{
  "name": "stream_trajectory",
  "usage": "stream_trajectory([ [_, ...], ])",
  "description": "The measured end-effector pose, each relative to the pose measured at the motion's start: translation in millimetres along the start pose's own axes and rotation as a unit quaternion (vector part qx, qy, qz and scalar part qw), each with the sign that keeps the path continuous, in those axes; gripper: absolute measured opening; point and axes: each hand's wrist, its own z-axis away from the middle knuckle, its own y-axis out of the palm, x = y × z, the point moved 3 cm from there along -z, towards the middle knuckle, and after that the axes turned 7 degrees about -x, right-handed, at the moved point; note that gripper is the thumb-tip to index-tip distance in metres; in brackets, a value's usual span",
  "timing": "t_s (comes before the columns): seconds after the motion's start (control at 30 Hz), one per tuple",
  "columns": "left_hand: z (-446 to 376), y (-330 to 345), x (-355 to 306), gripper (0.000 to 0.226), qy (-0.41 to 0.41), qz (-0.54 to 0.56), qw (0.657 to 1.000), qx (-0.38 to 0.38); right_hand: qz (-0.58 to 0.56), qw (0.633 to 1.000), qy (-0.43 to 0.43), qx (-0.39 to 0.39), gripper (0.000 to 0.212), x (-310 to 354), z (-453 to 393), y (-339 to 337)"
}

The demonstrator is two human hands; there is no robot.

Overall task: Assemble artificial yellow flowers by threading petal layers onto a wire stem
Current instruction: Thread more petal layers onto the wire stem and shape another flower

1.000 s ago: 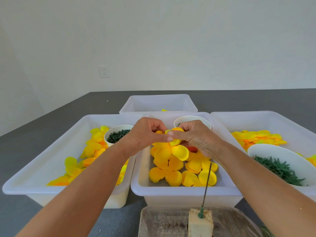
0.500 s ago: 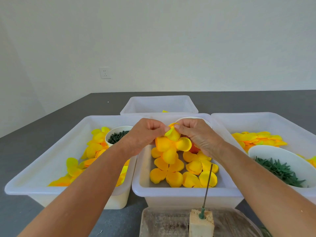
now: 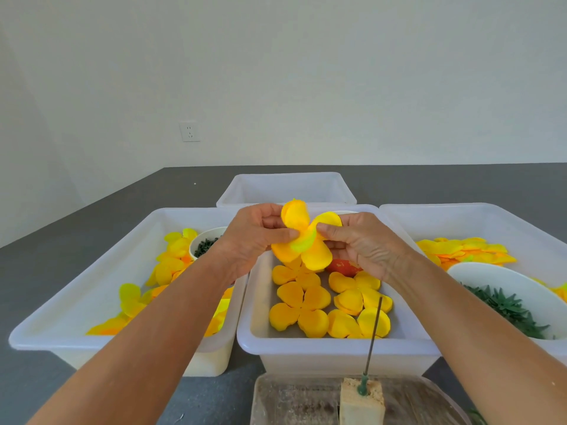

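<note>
Petals [image 3: 302,240] are pinched at the centre by left hand [image 3: 254,237] and right hand [image 3: 365,243], each grip holding them, probably finding the hole for the wire [image 3: 374,332].

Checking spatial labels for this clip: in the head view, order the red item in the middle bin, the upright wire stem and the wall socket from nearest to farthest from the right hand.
1. Red item: just below the right hand, in the middle bin.
2. Wire stem: nearer the camera, upright in the foam block.
3. Wall socket: far back-left, on the wall.
</note>
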Motion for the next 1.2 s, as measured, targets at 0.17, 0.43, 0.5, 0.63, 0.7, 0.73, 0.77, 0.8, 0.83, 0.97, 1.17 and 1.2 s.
stream_trajectory([
  [0.17,5,3,6,0.017,-0.057,-0.065,0.994,0.066,0.115,0.991,-0.051,-0.047,0.019,0,3,-2],
  [0.43,8,10,3,0.014,0.02,-0.165,0.985,0.04,0.174,0.98,-0.081,-0.055,0.035,2,6,5],
  [0.5,6,9,2,0.016,0.036,-0.178,0.983,0.021,0.177,0.979,-0.084,-0.061,0.033,2,5,4],
  [0.63,4,4,3,0.02,0.052,-0.161,0.985,-0.02,0.135,0.987,-0.062,-0.067,0.034,-1,1,2],
  [0.7,4,3,3,0.02,0.059,-0.147,0.987,-0.04,0.113,0.99,-0.033,-0.072,0.037,-4,0,1],
  [0.73,4,3,3,0.019,0.062,-0.146,0.987,-0.041,0.113,0.99,-0.029,-0.08,0.038,-4,-1,0],
  [0.77,3,4,4,0.016,0.061,-0.146,0.987,-0.035,0.125,0.986,-0.042,-0.097,0.036,-4,-2,-1],
  [0.8,4,5,3,0.012,0.055,-0.143,0.988,-0.025,0.141,0.98,-0.069,-0.118,0.031,-2,-1,-2],
  [0.83,5,7,3,0.007,0.048,-0.139,0.989,-0.015,0.153,0.974,-0.1,-0.137,0.025,1,-1,-3],
  [0.97,8,11,0,0.019,0.042,-0.136,0.99,-0.002,0.178,0.957,-0.173,-0.154,0.013,6,1,-6],
  [1.17,10,15,2,0.011,0.024,-0.122,0.99,0.059,0.118,0.967,-0.18,-0.133,0.013,6,1,-5],
  [1.2,10,14,2,0.011,0.028,-0.113,0.991,0.065,0.116,0.97,-0.16,-0.144,0.009,5,1,-6],
])
